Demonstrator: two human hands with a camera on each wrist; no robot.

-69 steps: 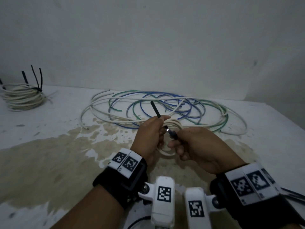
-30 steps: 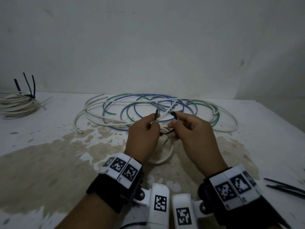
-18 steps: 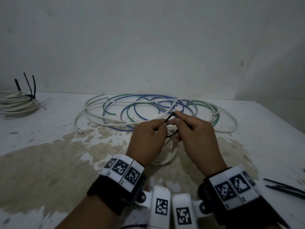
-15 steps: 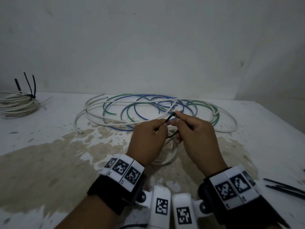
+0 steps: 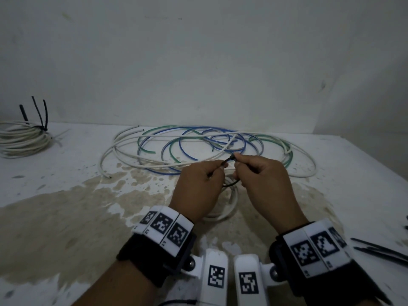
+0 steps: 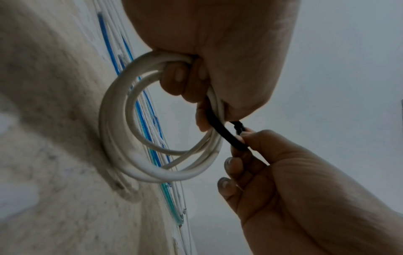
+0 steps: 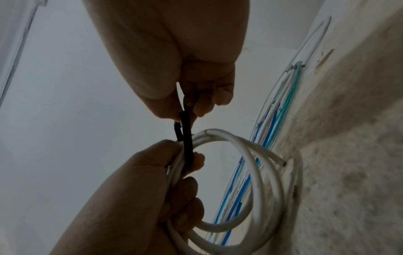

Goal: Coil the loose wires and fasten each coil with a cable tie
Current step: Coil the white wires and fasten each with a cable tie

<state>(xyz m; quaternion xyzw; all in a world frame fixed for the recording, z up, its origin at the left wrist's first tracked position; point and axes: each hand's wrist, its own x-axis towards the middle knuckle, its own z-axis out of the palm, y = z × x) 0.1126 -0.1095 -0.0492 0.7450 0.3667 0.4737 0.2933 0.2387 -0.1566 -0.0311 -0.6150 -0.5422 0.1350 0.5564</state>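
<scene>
Both forearms reach forward over the tabletop point(image 5: 66, 217), wrists close together, backs of the hands turned up toward the head camera. The left hand point(image 5: 198, 191) has its fingers curled round a small white coil point(image 6: 122, 138) and also round one end of a black cable tie point(image 6: 220, 132). The right hand point(image 5: 262, 184) pinches the other end of the tie between thumb and forefinger, just beside the left fingertips. The tie passes in a loop under the strands of the coil.

From the head view only a lower arc of the coil shows, under and between the two hands, and it seems to touch the stained tabletop there. The left wrist view shows what the head view hides: the several white turns gathered inside the left fingers point(image 6: 174, 79), and the small head of the tie close to the right fingertips. The right wrist view shows the two black parts of the tie running side by side between the hands, and one cut end of the white wire standing free.

Farther back lie the loose wires point(image 5: 198, 146), white, blue and green. At far left rests a tied coil point(image 5: 24, 140), and at the right edge some spare ties point(image 5: 379, 250).
</scene>
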